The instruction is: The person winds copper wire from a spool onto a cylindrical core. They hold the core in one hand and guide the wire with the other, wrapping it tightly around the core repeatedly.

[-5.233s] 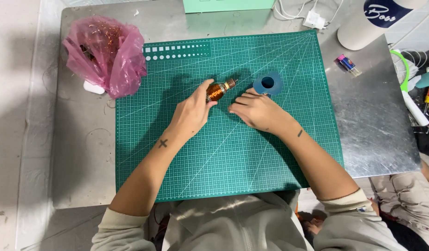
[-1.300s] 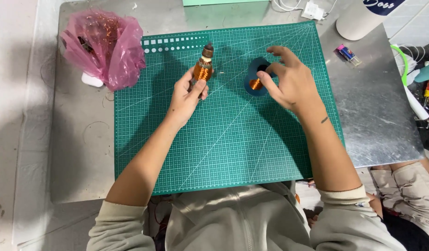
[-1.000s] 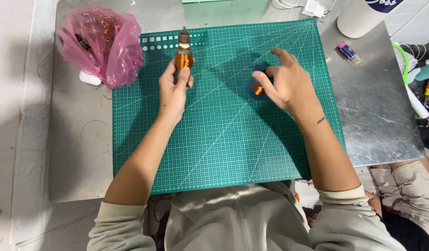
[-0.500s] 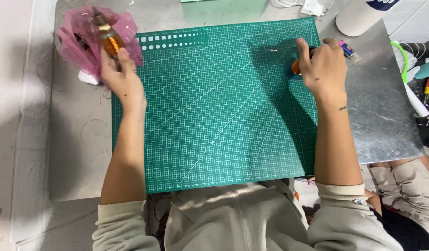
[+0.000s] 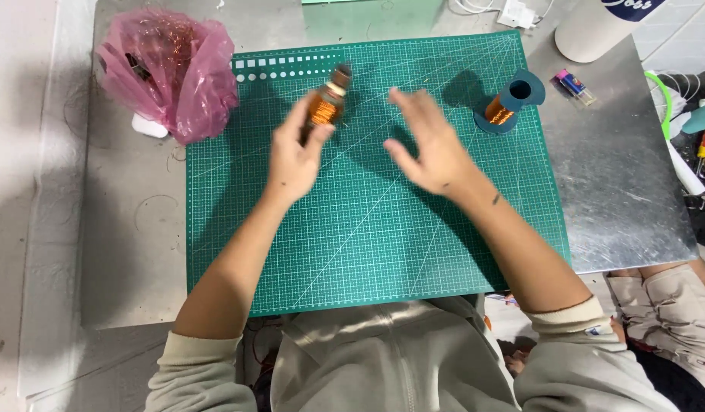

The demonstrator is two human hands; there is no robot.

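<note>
Left hand (image 5: 295, 156) clenched in a grip, right hand (image 5: 429, 145) open, fingers spread.

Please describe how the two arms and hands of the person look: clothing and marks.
Both hands, left hand and right hand, are bare, without gloves. Pale beige sleeves are pushed up to the elbows. The right forearm bears a small dark mark near the wrist.

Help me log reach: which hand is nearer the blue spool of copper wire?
Right. The right hand hovers open just left of the blue spool; the left hand is farther left, holding a copper-wound coil.
</note>
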